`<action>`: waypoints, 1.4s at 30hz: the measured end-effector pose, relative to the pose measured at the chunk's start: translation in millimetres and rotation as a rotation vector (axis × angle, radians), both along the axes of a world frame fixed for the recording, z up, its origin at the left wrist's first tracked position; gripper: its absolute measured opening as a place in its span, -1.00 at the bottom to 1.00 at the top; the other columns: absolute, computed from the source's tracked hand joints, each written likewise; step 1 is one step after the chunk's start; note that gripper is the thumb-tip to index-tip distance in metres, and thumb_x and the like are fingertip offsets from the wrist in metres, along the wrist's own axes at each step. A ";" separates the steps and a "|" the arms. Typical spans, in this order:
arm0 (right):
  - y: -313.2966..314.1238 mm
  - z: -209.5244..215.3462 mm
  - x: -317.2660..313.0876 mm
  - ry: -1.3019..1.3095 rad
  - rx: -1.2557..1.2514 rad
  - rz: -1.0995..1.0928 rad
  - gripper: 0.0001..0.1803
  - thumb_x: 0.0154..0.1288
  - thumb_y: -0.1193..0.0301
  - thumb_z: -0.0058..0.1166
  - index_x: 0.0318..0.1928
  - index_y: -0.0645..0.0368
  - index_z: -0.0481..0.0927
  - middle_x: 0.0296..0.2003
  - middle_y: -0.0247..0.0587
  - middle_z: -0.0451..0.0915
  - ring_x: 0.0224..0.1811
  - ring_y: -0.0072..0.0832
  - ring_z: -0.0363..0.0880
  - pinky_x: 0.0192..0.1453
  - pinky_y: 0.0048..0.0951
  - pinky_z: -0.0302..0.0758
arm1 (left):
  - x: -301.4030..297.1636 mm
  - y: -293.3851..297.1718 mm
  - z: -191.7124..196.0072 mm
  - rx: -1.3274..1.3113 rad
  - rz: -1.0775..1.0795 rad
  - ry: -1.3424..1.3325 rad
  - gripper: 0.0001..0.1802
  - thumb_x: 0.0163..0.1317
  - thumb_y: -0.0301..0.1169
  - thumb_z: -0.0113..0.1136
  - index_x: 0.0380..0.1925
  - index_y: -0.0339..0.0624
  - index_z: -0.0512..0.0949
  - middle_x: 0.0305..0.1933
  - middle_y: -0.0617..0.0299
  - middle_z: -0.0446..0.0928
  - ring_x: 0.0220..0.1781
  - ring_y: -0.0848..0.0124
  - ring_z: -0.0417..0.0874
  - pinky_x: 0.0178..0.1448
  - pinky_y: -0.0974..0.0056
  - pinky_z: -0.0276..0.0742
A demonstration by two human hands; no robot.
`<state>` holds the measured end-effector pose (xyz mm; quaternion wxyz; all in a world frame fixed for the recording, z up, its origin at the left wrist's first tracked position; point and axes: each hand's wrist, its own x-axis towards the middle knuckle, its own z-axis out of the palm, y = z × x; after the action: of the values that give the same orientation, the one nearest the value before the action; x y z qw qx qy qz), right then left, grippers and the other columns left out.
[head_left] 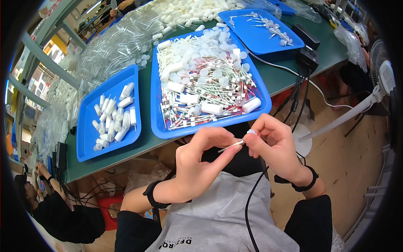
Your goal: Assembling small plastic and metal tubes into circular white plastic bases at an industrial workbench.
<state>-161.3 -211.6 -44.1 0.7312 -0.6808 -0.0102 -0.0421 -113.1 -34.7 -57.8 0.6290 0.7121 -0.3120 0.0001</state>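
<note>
Above my lap, just off the table's near edge, my two hands meet. My left hand [197, 161] pinches a thin white stick [228, 147] between thumb and fingertips. At the stick's right end, my right hand [275, 147] grips a small translucent round cap [251, 132]; whether the two parts are joined is hidden by the fingers. Beyond them lies a large blue tray [155, 119], heaped with thin white and red sticks, translucent caps and thick white cylinders such as the white cylinder [212, 108].
A blue tray [84, 148] on the left holds several white cylinders with stems. Another blue tray [252, 41] at the far right carries capped sticks. Clear plastic tubes [111, 54] and white cylinders pile up behind. Black cables, a white fan [361, 103] and a person [63, 206] are nearby.
</note>
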 end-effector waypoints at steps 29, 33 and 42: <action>-190.7 -14.7 -17.3 0.019 -0.318 0.452 -0.63 0.40 0.32 0.03 0.10 0.30 0.47 -0.17 -0.23 0.62 -0.16 -0.58 0.57 -0.04 -0.49 0.49 | 33.6 52.1 -81.4 0.649 0.173 -1.056 -0.77 -0.03 -0.64 0.19 -0.42 0.00 0.54 0.10 0.05 0.32 0.18 -0.04 0.39 0.23 0.00 0.37; -241.8 -88.4 -61.0 0.499 -0.483 0.375 -0.60 0.49 0.24 -0.14 0.06 0.32 0.52 -0.04 -0.10 0.61 -0.01 -0.38 0.59 0.08 -0.41 0.49 | 48.1 72.9 -97.8 0.744 0.335 -1.329 -0.87 0.16 -0.42 0.23 -0.30 0.08 0.51 0.13 0.12 0.19 0.17 0.04 0.33 0.19 0.06 0.37; -246.2 -399.0 -111.8 0.955 -0.698 -0.026 -0.60 0.29 0.19 0.01 -0.12 0.31 0.55 -0.21 0.04 0.64 -0.12 -0.16 0.62 -0.02 -0.26 0.52 | 86.8 87.4 -147.2 0.860 0.615 -1.639 -0.79 0.09 -0.41 0.25 -0.25 -0.09 0.51 0.16 0.02 0.16 0.28 -0.15 0.16 0.29 -0.18 0.20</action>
<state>-273.1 -457.8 -443.1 0.3872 -0.8246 0.3151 0.2661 -26.4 52.8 -205.0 -0.1241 0.7105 -0.4268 0.5455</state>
